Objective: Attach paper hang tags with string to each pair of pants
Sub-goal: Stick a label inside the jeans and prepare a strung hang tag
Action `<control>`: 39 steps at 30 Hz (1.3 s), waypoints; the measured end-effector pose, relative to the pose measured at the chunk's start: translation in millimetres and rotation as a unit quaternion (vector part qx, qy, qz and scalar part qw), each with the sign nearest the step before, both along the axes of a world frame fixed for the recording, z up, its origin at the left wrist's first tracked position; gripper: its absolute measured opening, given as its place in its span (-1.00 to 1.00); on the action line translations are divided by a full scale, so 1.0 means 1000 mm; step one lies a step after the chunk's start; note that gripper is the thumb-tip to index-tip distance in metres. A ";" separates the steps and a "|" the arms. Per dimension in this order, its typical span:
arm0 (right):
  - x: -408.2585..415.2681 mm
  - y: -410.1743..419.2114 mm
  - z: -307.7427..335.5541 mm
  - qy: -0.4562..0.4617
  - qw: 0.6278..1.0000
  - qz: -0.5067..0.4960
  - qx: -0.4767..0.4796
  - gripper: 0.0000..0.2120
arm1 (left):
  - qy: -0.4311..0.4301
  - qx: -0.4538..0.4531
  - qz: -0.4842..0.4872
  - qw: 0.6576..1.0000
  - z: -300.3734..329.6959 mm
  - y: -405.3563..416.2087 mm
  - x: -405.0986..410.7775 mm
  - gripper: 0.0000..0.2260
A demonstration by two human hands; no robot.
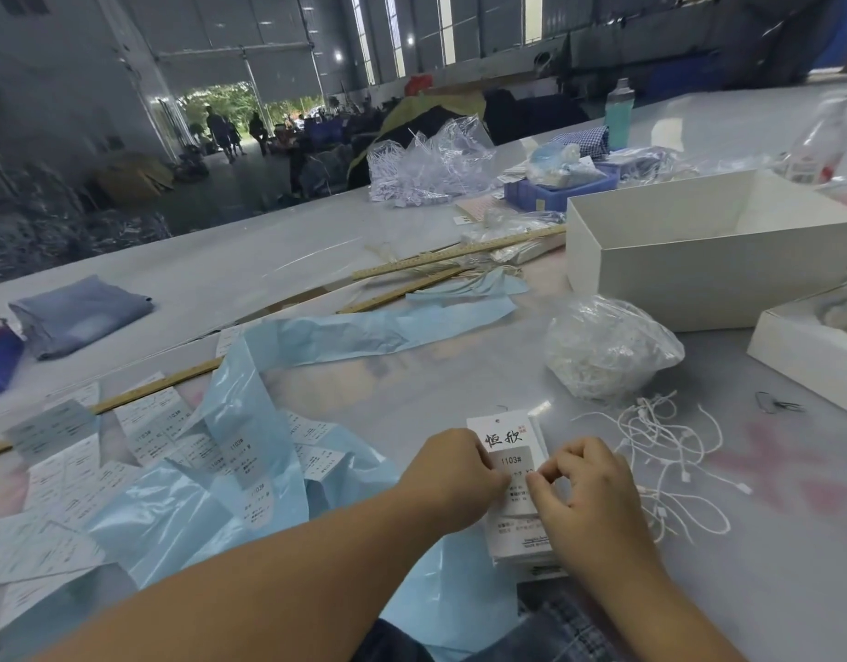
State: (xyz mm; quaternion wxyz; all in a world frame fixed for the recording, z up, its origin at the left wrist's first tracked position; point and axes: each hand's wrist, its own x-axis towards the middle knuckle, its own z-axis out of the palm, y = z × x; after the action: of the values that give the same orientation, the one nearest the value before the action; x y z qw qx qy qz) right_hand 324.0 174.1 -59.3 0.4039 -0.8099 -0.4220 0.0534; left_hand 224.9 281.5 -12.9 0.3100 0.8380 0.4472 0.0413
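Observation:
A white paper hang tag (505, 434) printed "1103#" lies on top of a small stack of tags near the table's front edge. My left hand (452, 470) pinches the tag's left side. On its right side, my right hand (586, 489) pinches with curled fingers at the middle of the tag. Loose white strings (670, 451) lie spread just right of my right hand. A folded pair of blue denim pants (77, 312) rests at the far left of the table. Dark denim (555, 623) shows at the bottom edge under my right forearm.
Light blue plastic sheeting (268, 422) and sheets of printed labels (68, 451) cover the left front. A clear bag of strings (608, 351), two open white boxes (698, 260) (804, 346), wooden rulers (455, 253), a blue bin (546, 193) and a bottle (620, 112) stand farther back.

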 end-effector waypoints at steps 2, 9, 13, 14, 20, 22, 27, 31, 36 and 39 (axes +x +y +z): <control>-0.001 -0.001 0.001 -0.018 1.000 -0.008 0.000 -0.80 | 0.010 0.020 0.001 1.000 -0.002 -0.003 0.000 -0.77; -0.005 -0.002 -0.001 -0.054 0.998 -0.017 -0.013 -0.73 | 0.047 0.093 0.001 0.995 0.003 -0.007 -0.006 -0.68; -0.004 -0.004 0.000 -0.083 0.996 0.024 -0.005 -0.47 | 0.096 0.158 -0.085 0.979 0.004 -0.014 -0.003 -0.85; -0.005 -0.004 0.000 -0.105 0.993 0.043 -0.026 -0.58 | 0.102 0.168 -0.099 0.975 0.003 -0.015 -0.002 -0.87; -0.002 -0.006 -0.005 -0.098 0.985 0.043 -0.133 -0.57 | 0.101 0.122 -0.114 0.981 0.005 -0.010 -0.004 -0.71; -0.003 -0.007 -0.003 -0.107 0.984 0.043 -0.134 -0.58 | 0.124 0.161 -0.133 0.970 0.005 -0.012 -0.004 -0.70; 0.010 -0.022 0.013 -0.096 0.989 0.020 -0.113 -0.77 | 0.208 0.281 -0.203 0.915 0.004 -0.021 -0.003 -0.60; 0.027 -0.039 0.017 -0.108 0.973 -0.050 -0.198 -0.70 | 0.229 0.291 -0.248 0.895 0.003 -0.024 -0.003 -0.33; 0.031 -0.038 0.009 -0.103 0.964 -0.054 -0.241 -0.75 | 0.240 0.295 -0.286 0.879 0.006 -0.028 -0.005 -0.28; 0.031 -0.036 0.005 -0.085 0.975 -0.048 -0.201 -0.72 | 0.230 0.307 -0.308 0.870 0.011 -0.028 -0.003 -0.43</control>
State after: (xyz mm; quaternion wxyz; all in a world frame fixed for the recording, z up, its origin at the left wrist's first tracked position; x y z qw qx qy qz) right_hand 355.5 138.3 -54.1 0.1975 -0.8955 -0.3959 0.0486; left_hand 221.9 253.3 -2.2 -0.0779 0.9719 0.1899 -0.1152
